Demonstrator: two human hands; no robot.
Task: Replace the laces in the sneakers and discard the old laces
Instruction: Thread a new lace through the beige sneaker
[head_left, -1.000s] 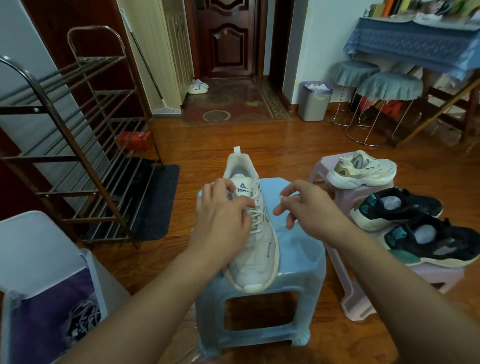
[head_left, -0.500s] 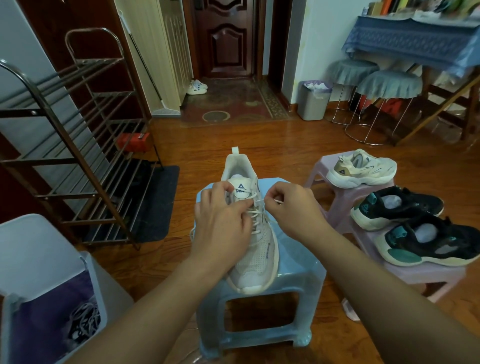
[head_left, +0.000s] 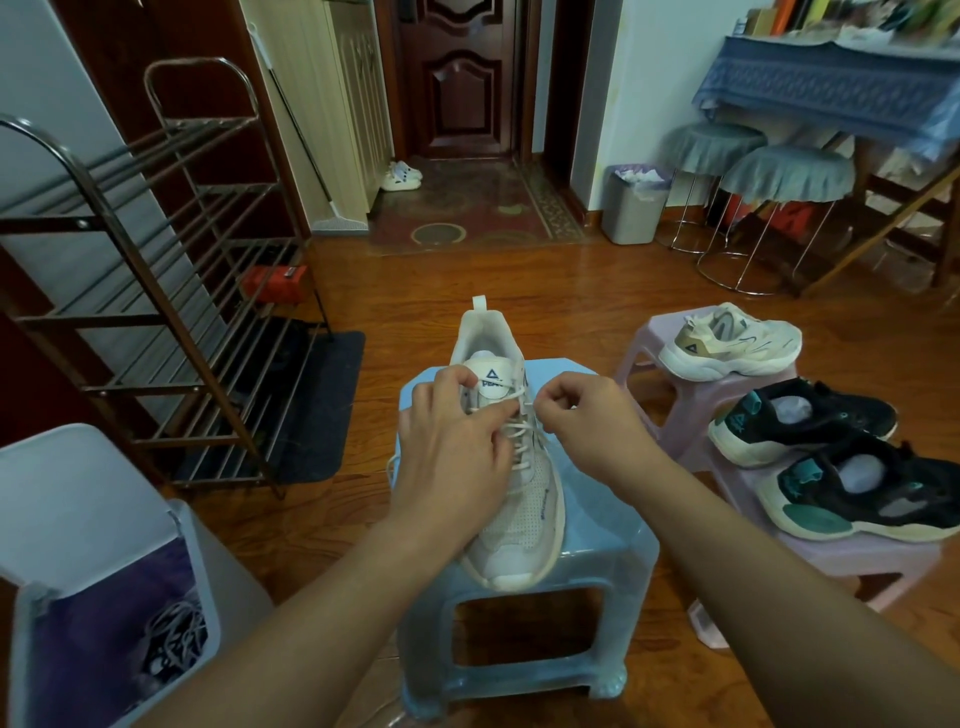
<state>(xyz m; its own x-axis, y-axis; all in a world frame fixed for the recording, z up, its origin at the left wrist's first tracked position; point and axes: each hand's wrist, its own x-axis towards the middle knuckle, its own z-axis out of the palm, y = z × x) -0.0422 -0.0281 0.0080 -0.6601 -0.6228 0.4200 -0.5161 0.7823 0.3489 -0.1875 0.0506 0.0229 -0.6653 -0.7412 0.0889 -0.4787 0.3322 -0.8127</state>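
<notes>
While the white sneaker (head_left: 511, 467) lies along the middle of the blue stool (head_left: 597, 525), toe near the front edge and heel past the back edge, both hands work at its top. The left hand (head_left: 452, 457) lies over the left side of the shoe, with its fingers curled onto the lace (head_left: 519, 441) near the tongue. The right hand (head_left: 592, 421) sits just beside the shoe on the right, fingers bent tight, pinching what looks like the thin lace end close to the top holes. The shoe's long way runs straight away from the person, so the lace rows cross between the two hands, and the right hand is nearer the loose end. I think the next pull has to go out to the right and up, away from the tongue, while the left hand keeps the shoe from sliding on the stool. Well off to the right, a cream sneaker (head_left: 730, 343) and two black sneakers (head_left: 800, 421) rest on pink stools (head_left: 857, 551), so a wide pull that way could bump them. Down at the left, a grey bin (head_left: 62, 519) with a purple bag holds a tangle of old laces (head_left: 174, 639). A metal shoe rack (head_left: 156, 291) stands further left, out of the way.
</notes>
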